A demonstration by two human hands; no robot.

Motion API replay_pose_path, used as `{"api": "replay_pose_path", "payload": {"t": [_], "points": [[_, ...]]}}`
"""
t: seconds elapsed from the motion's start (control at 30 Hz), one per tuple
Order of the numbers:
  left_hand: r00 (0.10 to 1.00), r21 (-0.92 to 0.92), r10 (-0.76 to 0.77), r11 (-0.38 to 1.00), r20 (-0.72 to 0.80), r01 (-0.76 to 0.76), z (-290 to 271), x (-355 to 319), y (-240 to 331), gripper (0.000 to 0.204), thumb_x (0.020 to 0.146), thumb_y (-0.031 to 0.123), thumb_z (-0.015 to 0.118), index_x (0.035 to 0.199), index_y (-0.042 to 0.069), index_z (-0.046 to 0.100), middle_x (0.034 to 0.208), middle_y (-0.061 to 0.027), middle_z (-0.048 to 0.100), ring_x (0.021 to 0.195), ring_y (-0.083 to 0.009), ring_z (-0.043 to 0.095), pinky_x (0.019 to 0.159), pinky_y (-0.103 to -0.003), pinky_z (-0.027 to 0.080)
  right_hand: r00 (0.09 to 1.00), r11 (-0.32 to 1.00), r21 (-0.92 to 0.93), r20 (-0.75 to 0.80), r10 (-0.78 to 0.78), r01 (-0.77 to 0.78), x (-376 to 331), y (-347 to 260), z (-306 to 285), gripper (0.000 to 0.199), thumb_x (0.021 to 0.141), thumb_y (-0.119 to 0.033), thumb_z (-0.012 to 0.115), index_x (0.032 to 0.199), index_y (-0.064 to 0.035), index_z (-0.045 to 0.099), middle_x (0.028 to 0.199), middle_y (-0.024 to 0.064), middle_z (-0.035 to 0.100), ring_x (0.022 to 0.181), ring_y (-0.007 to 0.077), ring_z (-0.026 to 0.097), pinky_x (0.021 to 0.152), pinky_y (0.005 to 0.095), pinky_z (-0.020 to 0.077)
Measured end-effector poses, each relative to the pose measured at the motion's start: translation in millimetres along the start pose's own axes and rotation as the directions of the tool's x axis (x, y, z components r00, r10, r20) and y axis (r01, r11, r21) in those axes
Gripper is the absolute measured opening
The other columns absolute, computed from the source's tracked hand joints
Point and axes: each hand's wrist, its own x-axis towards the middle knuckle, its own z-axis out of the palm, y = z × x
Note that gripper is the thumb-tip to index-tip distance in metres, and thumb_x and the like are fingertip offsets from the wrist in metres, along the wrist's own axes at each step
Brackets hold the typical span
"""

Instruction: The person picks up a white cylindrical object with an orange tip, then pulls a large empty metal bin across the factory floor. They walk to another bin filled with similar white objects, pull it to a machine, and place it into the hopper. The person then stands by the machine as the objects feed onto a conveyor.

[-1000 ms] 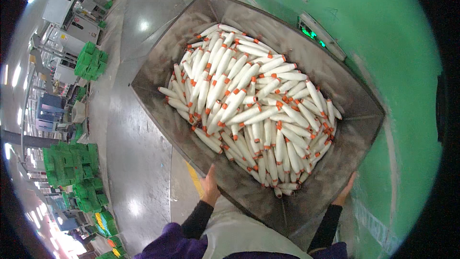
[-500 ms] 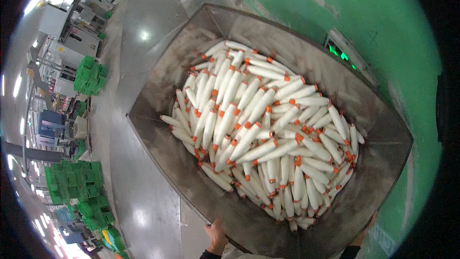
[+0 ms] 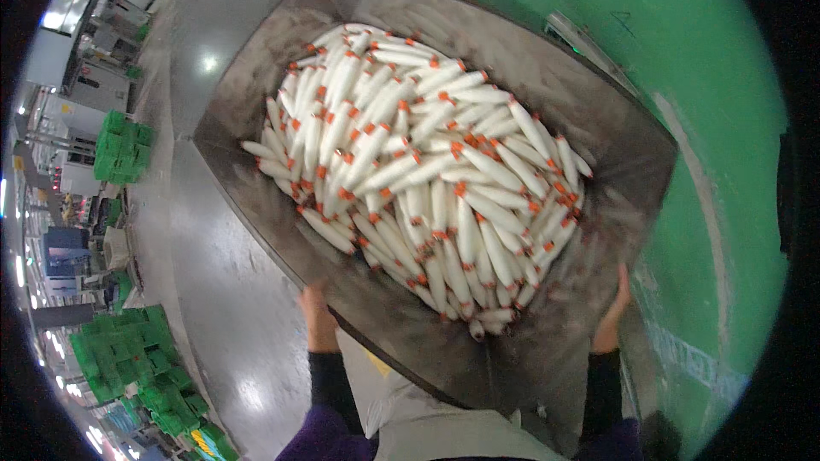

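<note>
A large, deep, dark grey-brown bin (image 3: 410,365) fills the middle of the head view, its corner tilted toward me. Inside lies a heap of white yarn bobbins (image 3: 367,149), long and spindle-shaped with orange-red ends, pointing many ways. My left hand (image 3: 318,320) grips the bin's rim on the near left side. On the near right, my right hand (image 3: 612,318) holds the opposite rim, its fingers partly hidden by the bin wall. Both arms reach forward in dark cuffs and purple sleeves.
Green plastic crates (image 3: 128,350) stand stacked at the left, with another stack (image 3: 122,147) farther up. Machines (image 3: 68,248) line the far left. Grey shiny floor (image 3: 213,248) runs beside the bin; green floor (image 3: 709,119) lies to the right. A narrow device (image 3: 574,38) sits beyond the far rim.
The bin and its bobbins have shifted up and left in view. My hands have come higher, showing more of both forearms. The device's green lights are now mostly out of sight.
</note>
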Motion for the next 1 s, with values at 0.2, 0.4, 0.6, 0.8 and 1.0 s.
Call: {"api": "replay_pose_path", "payload": {"t": [0.2,0.4,0.6,0.8,1.0], "points": [[0.936,-0.128,0.167,0.983,0.309,-0.133,-25.7,65.3,-2.0,0.033,0.097,0.023,0.067,0.115,-0.004,0.070,0.106,-0.0125,0.071,0.093,-0.0263,0.067,0.079,-0.040,0.056,0.952,0.933,-0.195,0.031,-0.304,0.304,-9.7,12.8,27.1,0.075,0.099,-0.041,0.068,0.155,0.0002,0.041,0.158,0.0164,0.042,0.144,0.0293,0.039,0.122,0.0447,0.0271],[0.668,0.613,0.735,0.479,0.111,-0.629,7.5,-78.0,22.4,0.050,0.098,0.024,0.071,0.136,-0.005,0.055,0.123,-0.0202,0.068,0.117,-0.0333,0.065,0.097,-0.044,0.052,0.613,0.345,-0.526,0.506,-0.607,0.777,10.1,-23.3,10.3,0.092,0.088,-0.049,0.078,0.158,-0.0074,0.036,0.159,0.0210,0.036,0.148,0.0389,0.032,0.122,0.0572,0.0234],[0.655,0.633,0.389,0.204,0.648,-0.747,51.6,-404.4,-62.7,0.070,0.083,0.044,0.084,0.136,0.008,0.057,0.123,-0.0188,0.069,0.114,-0.0371,0.068,0.096,-0.049,0.053,-0.186,-0.393,0.292,0.940,0.285,0.872,100.9,-151.5,12.7,0.112,0.068,-0.041,0.092,0.162,-0.0227,0.034,0.151,0.0073,0.049,0.143,0.0318,0.043,0.123,0.0727,0.0048],[0.892,0.960,0.376,0.025,0.250,-0.279,121.3,-384.7,-105.1,0.050,0.072,0.040,0.089,0.115,0.018,0.075,0.095,-0.0093,0.077,0.086,-0.0302,0.075,0.083,-0.048,0.057,-0.261,-0.454,0.437,0.879,0.399,0.776,222.7,-181.9,157.0,0.062,0.074,-0.052,0.081,0.120,-0.0128,0.069,0.091,0.0109,0.072,0.096,0.0306,0.072,0.118,0.0644,0.0306],[0.707,0.906,0.568,-0.300,0.422,-0.300,157.3,-348.9,-87.4,0.032,0.063,0.025,0.092,0.091,0.019,0.078,0.099,-0.0040,0.076,0.111,-0.0242,0.069,0.116,-0.051,0.042,-0.394,-0.235,0.479,0.858,0.329,0.846,257.9,-204.2,206.8,0.055,0.076,-0.046,0.084,0.111,-0.0076,0.070,0.095,0.0112,0.073,0.089,0.0328,0.074,0.078,0.0475,0.0597]]}}
